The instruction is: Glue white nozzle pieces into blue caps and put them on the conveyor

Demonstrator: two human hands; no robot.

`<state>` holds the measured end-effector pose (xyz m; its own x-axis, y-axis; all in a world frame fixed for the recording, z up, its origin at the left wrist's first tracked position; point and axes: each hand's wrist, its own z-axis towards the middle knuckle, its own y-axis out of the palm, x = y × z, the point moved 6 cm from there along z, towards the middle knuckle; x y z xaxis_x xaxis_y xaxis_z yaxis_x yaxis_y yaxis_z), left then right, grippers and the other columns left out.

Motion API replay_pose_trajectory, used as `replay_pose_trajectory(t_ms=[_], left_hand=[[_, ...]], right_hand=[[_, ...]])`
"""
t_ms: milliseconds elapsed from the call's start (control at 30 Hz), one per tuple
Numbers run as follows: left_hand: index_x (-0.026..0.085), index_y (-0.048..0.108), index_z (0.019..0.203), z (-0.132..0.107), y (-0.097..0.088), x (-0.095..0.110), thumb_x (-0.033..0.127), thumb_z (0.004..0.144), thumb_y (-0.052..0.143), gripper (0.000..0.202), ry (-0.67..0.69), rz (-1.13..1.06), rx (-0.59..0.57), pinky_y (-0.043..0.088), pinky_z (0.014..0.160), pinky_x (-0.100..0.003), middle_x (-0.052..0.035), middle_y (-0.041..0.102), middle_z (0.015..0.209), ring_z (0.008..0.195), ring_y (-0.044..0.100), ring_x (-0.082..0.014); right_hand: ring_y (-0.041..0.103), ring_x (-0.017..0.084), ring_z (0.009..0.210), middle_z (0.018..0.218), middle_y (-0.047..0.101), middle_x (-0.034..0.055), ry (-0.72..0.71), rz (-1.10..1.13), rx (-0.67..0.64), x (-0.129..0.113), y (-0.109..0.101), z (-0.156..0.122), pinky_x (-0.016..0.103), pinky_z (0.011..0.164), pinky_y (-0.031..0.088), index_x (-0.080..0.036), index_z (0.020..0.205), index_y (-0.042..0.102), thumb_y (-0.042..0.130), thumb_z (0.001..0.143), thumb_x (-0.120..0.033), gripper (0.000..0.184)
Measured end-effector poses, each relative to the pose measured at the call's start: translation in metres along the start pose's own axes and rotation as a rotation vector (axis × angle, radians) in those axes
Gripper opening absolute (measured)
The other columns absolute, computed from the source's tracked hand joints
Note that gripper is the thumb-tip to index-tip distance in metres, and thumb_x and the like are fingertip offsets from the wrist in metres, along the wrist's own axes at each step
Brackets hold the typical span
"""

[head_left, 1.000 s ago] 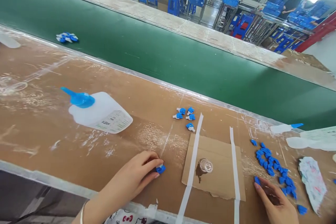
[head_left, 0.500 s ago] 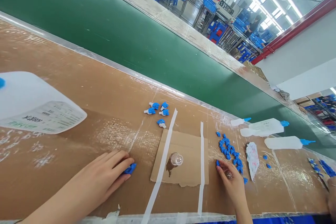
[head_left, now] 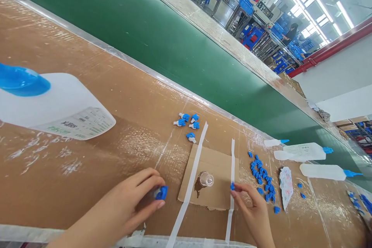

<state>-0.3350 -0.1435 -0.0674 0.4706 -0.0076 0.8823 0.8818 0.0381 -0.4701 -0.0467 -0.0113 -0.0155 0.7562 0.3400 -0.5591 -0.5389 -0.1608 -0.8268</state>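
Note:
My left hand [head_left: 132, 197] rests on the brown table [head_left: 130, 97] near the front edge, its fingers pinched on a small blue and white part [head_left: 161, 192]. To the right, my right hand [head_left: 252, 205] pinches one small blue piece [head_left: 232, 186] just above the cardboard pad [head_left: 213, 180]. A small clear glass cup [head_left: 206, 179] with brown liquid stands on that pad between both hands. A loose pile of blue pieces [head_left: 261, 176] lies right of my right hand. Several finished blue and white parts [head_left: 187, 124] sit in a group behind the pad.
A big white bottle with a blue cap [head_left: 55, 102] lies on its side at the left. More white bottles with blue nozzles [head_left: 308, 153] and a stained rag [head_left: 286, 186] lie at the right. A green conveyor belt [head_left: 174, 50] runs behind the table. White tape strips [head_left: 190, 186] cross the pad.
My right hand has lifted off the blue pile and moved left over the pad's edge, now pinching one blue piece. The left hand still holds its part; the view shifted.

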Motion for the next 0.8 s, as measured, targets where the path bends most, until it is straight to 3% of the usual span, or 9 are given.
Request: replay_pose_trajectory(t_ms=[100,200,367,533,633,800], left_hand=[[0.024,0.064,0.095,0.005,0.012,0.019,0.02,0.082,0.055,0.016,-0.071,-0.112,-0.16,0.052,0.075,-0.023,-0.0019,0.066,0.096,0.083,0.065,-0.0173],[0.023,0.063,0.094,0.01,0.024,0.037,0.012,0.075,0.061,0.023,-0.109,-0.146,-0.365,0.051,0.081,-0.025,-0.0014,0.067,0.102,0.091,0.065,-0.0186],[0.021,0.065,0.093,0.018,0.024,0.05,0.011,0.076,0.067,0.021,-0.132,-0.158,-0.438,0.049,0.086,-0.028,-0.0029,0.067,0.107,0.097,0.063,-0.0205],[0.02,0.066,0.095,0.018,0.022,0.053,0.007,0.074,0.069,0.024,-0.139,-0.234,-0.489,0.046,0.092,-0.03,-0.0027,0.067,0.105,0.093,0.062,-0.0192],[0.02,0.067,0.098,0.016,0.025,0.047,0.009,0.075,0.066,0.026,-0.174,-0.387,-0.445,0.046,0.092,-0.03,-0.0035,0.067,0.106,0.095,0.062,-0.0198],[0.019,0.062,0.119,0.023,0.043,0.036,0.038,0.088,0.054,0.038,-0.263,-0.949,-0.131,0.052,0.078,-0.031,-0.008,0.066,0.107,0.082,0.065,-0.0188]], right_hand=[[0.069,0.022,0.074,0.079,0.074,0.0053,-0.182,-0.049,-0.115,-0.05,0.019,0.007,0.032,0.066,0.055,-0.025,0.085,0.073,0.065,0.086,-0.041,0.018],[0.07,0.019,0.074,0.08,0.074,0.0041,-0.345,-0.16,-0.156,-0.082,0.027,0.014,0.029,0.066,0.055,-0.024,0.088,0.07,0.06,0.091,-0.036,0.016],[0.069,0.018,0.067,0.075,0.074,0.0033,-0.455,-0.327,-0.157,-0.096,0.031,0.018,0.028,0.061,0.053,-0.023,0.082,0.069,0.054,0.094,-0.041,0.027],[0.069,0.02,0.064,0.071,0.074,0.0034,-0.403,-0.376,-0.153,-0.098,0.028,0.02,0.031,0.059,0.053,-0.024,0.076,0.072,0.056,0.092,-0.044,0.03],[0.072,0.021,0.071,0.077,0.076,0.0038,-0.269,-0.186,-0.16,-0.094,0.018,0.02,0.029,0.064,0.057,-0.025,0.08,0.075,0.068,0.084,-0.04,0.016],[0.076,0.024,0.081,0.087,0.079,0.0071,-0.002,0.315,-0.122,-0.067,0.012,0.006,0.03,0.073,0.061,-0.027,0.089,0.078,0.076,0.077,-0.033,0.013]])
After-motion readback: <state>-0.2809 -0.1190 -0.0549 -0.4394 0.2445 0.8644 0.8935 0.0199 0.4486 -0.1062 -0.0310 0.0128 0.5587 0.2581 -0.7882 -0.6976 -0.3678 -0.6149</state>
